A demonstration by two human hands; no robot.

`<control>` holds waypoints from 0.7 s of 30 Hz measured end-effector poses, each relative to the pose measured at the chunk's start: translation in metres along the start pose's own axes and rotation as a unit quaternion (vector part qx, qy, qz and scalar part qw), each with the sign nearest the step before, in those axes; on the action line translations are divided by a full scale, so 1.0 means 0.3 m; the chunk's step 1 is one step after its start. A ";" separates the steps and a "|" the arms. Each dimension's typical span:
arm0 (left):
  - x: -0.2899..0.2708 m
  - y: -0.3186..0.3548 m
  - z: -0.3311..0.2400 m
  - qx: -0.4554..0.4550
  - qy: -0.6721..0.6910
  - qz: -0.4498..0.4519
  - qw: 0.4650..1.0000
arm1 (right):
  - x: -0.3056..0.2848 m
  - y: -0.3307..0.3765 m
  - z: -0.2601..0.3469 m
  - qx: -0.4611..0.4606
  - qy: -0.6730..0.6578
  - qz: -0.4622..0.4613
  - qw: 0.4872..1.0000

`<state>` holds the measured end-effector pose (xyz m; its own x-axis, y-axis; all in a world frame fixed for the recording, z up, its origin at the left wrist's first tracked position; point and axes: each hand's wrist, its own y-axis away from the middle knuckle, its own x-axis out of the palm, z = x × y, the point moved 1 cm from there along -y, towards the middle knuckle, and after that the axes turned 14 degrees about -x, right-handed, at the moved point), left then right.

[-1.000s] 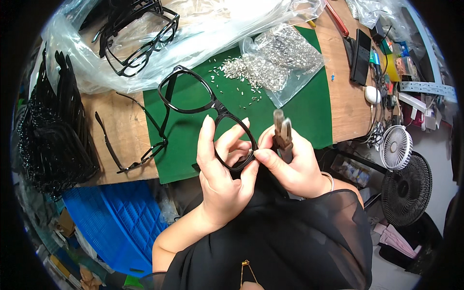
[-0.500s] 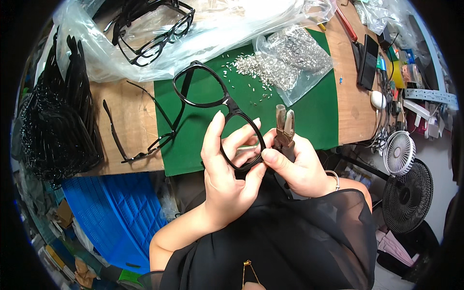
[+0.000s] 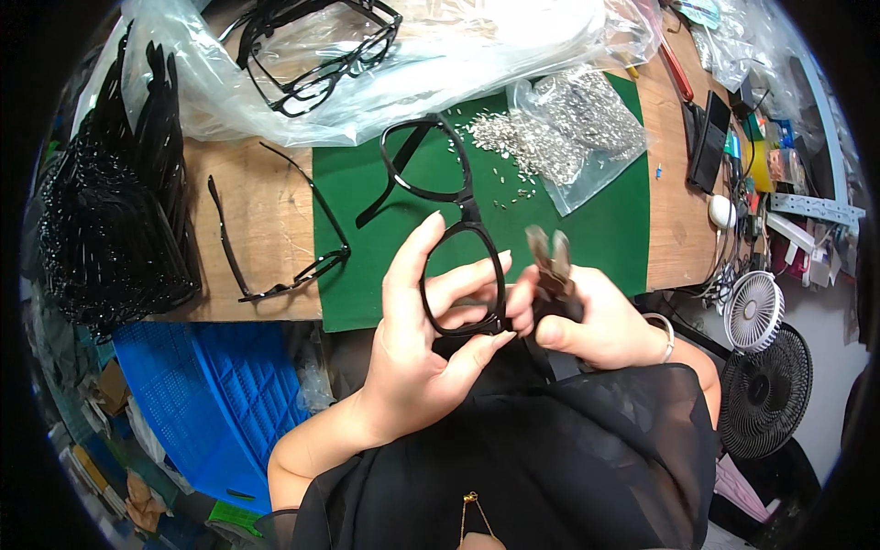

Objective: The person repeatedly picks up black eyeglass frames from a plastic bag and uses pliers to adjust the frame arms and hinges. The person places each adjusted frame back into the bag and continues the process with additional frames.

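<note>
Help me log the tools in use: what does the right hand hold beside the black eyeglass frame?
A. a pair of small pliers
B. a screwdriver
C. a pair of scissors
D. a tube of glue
A: the right hand grips small pliers, their two metal tips pointing up beside the black eyeglass frame that the left hand holds over the green mat.

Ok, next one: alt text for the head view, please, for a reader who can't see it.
Seen from above, the left hand holds a black glasses frame over a green mat while the right hand grips pliers at the frame's corner. A bag of small metal parts, loose temple arms and more frames in clear plastic lie on the wooden bench.
</note>
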<state>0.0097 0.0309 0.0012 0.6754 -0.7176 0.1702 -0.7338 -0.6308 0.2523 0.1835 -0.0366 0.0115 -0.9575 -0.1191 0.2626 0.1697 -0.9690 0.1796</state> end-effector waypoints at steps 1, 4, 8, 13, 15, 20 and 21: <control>-0.011 0.004 -0.005 -0.013 -0.001 0.003 1.000 | -0.005 0.014 0.013 -0.011 0.064 -0.021 0.998; -0.016 0.000 -0.025 -0.040 0.011 0.013 0.999 | -0.016 0.012 0.044 0.029 0.210 0.115 0.970; -0.015 -0.002 -0.010 -0.038 0.040 0.036 0.998 | -0.004 -0.032 0.092 0.043 0.262 0.188 0.945; -0.010 -0.010 -0.022 -0.057 0.011 0.049 0.997 | -0.006 -0.034 0.100 0.056 0.365 0.198 0.908; -0.008 -0.010 -0.017 -0.071 -0.006 0.042 0.997 | -0.013 -0.028 0.075 0.057 0.405 0.204 0.889; -0.010 -0.018 -0.014 -0.102 -0.013 0.030 0.994 | -0.021 -0.023 0.048 0.054 0.403 0.189 0.894; -0.011 -0.024 -0.015 -0.103 -0.016 0.029 0.994 | -0.025 -0.024 0.041 0.051 0.402 0.181 0.896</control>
<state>0.0132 0.0391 0.0032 0.6268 -0.7623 0.1616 -0.7391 -0.5159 0.4331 0.1924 -0.0262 0.0200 -0.6876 -0.5785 -0.4388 0.4838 -0.8156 0.3173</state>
